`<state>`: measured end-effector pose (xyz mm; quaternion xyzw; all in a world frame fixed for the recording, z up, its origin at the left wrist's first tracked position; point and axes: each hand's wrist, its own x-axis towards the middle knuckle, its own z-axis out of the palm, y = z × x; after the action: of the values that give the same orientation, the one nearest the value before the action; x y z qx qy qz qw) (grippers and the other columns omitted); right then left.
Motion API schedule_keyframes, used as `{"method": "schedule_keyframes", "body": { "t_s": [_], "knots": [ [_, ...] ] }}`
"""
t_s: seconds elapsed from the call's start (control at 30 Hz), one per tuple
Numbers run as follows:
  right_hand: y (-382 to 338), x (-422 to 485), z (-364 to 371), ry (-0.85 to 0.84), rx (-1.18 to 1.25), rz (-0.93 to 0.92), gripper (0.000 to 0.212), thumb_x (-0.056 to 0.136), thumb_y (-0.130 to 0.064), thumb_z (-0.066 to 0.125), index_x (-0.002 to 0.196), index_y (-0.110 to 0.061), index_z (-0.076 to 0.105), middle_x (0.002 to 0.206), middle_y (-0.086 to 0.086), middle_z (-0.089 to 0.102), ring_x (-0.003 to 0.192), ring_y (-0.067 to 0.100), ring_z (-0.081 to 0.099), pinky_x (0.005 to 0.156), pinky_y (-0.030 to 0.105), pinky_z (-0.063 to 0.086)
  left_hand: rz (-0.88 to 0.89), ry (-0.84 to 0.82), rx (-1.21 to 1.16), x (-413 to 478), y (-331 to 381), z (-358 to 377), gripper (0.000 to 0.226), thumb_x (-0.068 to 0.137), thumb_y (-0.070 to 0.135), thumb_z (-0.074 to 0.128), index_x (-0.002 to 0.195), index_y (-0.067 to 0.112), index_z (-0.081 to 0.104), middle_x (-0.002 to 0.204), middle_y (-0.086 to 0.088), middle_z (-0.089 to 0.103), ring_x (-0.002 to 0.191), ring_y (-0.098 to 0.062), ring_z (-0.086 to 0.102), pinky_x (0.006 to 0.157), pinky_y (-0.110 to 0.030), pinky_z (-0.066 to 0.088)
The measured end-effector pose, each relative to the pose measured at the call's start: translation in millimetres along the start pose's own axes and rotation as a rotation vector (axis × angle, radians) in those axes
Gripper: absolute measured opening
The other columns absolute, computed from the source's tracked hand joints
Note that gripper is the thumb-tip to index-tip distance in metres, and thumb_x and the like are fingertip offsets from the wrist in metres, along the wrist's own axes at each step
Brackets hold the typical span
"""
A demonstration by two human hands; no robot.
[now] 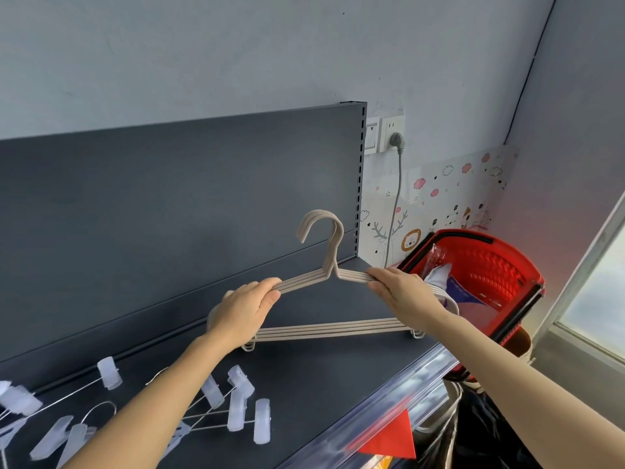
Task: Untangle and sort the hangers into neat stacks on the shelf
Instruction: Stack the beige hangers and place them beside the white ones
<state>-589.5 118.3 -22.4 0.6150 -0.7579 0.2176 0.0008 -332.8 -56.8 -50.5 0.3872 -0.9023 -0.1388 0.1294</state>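
A bundle of several beige hangers (329,328) stands upright on the dark grey shelf (314,377), hooks aligned and pointing left. My left hand (241,311) grips the bundle's left shoulder. My right hand (400,291) grips its right shoulder. The bottom bars rest on or just above the shelf surface. A tangle of metal clip hangers with translucent white clips (233,406) lies on the shelf at the lower left, under my left forearm.
A red shopping basket (487,265) with bags inside stands past the shelf's right end. The shelf's dark back panel (169,198) rises behind the hangers. A wall socket with a plugged cable (395,140) is behind. A clear price rail (389,401) edges the shelf front.
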Motion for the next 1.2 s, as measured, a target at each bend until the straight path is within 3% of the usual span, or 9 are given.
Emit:
{"method": "schedule_keyframes", "body": {
  "t_s": [0.1, 0.2, 0.27, 0.37, 0.5, 0.67, 0.9, 1.03, 1.2],
  "knots": [
    [2.0, -1.8, -3.2, -0.046, 0.011, -0.012, 0.037, 0.096, -0.046, 0.03, 0.118, -0.024, 0.051, 0.095, -0.001, 0.059, 0.079, 0.02, 0.055, 0.073, 0.036, 0.046, 0.026, -0.018, 0.0, -1.5, 0.8, -2.7, 0.068, 0.082, 0.077, -0.002, 0.132, 0.046, 0.031, 0.126, 0.016, 0.056, 0.116, -0.021, 0.053, 0.094, -0.047, 0.044],
    [6.7, -3.8, -5.4, -0.063, 0.031, -0.022, 0.049, 0.093, -0.051, 0.028, 0.13, -0.024, 0.046, 0.102, -0.002, 0.057, 0.085, 0.021, 0.057, 0.077, 0.04, 0.049, 0.044, -0.033, -0.003, -4.9, 2.9, -6.6, 0.051, 0.097, 0.056, 0.02, 0.136, 0.032, 0.041, 0.132, 0.011, 0.055, 0.121, -0.018, 0.051, 0.099, -0.042, 0.04],
    [7.5, -3.6, -4.3, -0.053, 0.027, -0.009, 0.041, 0.096, -0.043, 0.036, 0.13, -0.022, 0.048, 0.102, 0.0, 0.057, 0.086, 0.022, 0.057, 0.078, 0.042, 0.05, 0.029, -0.021, 0.003, -4.8, 4.8, -8.4, 0.046, 0.099, 0.048, 0.026, 0.132, 0.023, 0.047, 0.13, 0.008, 0.057, 0.118, -0.019, 0.053, 0.097, -0.041, 0.04],
    [5.0, -1.8, -4.4, -0.041, 0.02, 0.003, 0.028, 0.098, -0.032, 0.042, 0.119, -0.019, 0.054, 0.096, 0.002, 0.057, 0.081, 0.023, 0.056, 0.075, 0.044, 0.049, 0.014, -0.031, 0.033, -5.8, 6.3, -8.1, 0.046, 0.098, 0.049, 0.025, 0.124, 0.021, 0.051, 0.122, 0.007, 0.06, 0.111, -0.022, 0.056, 0.093, -0.043, 0.042],
    [6.3, 1.1, -8.8, -0.049, 0.014, 0.002, 0.026, 0.098, -0.03, 0.042, 0.118, -0.018, 0.053, 0.096, 0.0, 0.056, 0.081, 0.021, 0.055, 0.076, 0.04, 0.048, 0.013, -0.015, 0.074, -2.6, 7.0, -17.2, 0.054, 0.093, 0.06, 0.018, 0.129, 0.029, 0.044, 0.128, 0.011, 0.057, 0.115, -0.023, 0.054, 0.093, -0.046, 0.045],
    [2.1, 14.7, -26.2, -0.009, -0.01, -0.037, 0.029, 0.099, -0.03, 0.039, 0.123, -0.018, 0.049, 0.098, 0.001, 0.054, 0.079, 0.022, 0.056, 0.073, 0.039, 0.048, 0.02, 0.027, 0.137, 3.9, 21.7, -46.2, 0.047, 0.1, 0.045, 0.026, 0.138, 0.022, 0.041, 0.137, 0.005, 0.052, 0.122, -0.022, 0.05, 0.1, -0.043, 0.042],
    [-12.4, 32.2, -12.0, -0.056, 0.076, -0.144, 0.015, 0.099, -0.03, 0.039, 0.109, -0.026, 0.049, 0.088, -0.003, 0.05, 0.077, 0.022, 0.052, 0.067, 0.034, 0.04, -0.083, 0.036, 0.195, -26.7, 12.6, -60.3, 0.046, 0.101, 0.041, 0.027, 0.139, 0.019, 0.042, 0.137, 0.003, 0.053, 0.122, -0.021, 0.05, 0.101, -0.039, 0.041],
    [-36.1, 41.7, 6.2, -0.099, 0.183, -0.245, 0.034, 0.099, -0.028, 0.039, 0.132, -0.029, 0.043, 0.098, -0.005, 0.052, 0.089, 0.023, 0.053, 0.083, 0.039, 0.043, -0.169, 0.082, 0.249, -57.9, -2.0, -74.0, 0.046, 0.101, 0.041, 0.028, 0.138, 0.018, 0.043, 0.136, 0.003, 0.054, 0.122, -0.02, 0.051, 0.102, -0.039, 0.039],
    [-85.0, 53.6, 14.8, -0.13, 0.199, -0.391, 0.038, 0.1, -0.027, 0.037, 0.137, -0.03, 0.04, 0.095, -0.001, 0.051, 0.086, 0.027, 0.053, 0.08, 0.037, 0.043, -0.309, 0.142, 0.29, -108.0, -25.1, -95.1, 0.046, 0.099, 0.045, 0.027, 0.135, 0.022, 0.044, 0.129, 0.005, 0.057, 0.116, -0.019, 0.053, 0.097, -0.042, 0.043]
  ]
}}
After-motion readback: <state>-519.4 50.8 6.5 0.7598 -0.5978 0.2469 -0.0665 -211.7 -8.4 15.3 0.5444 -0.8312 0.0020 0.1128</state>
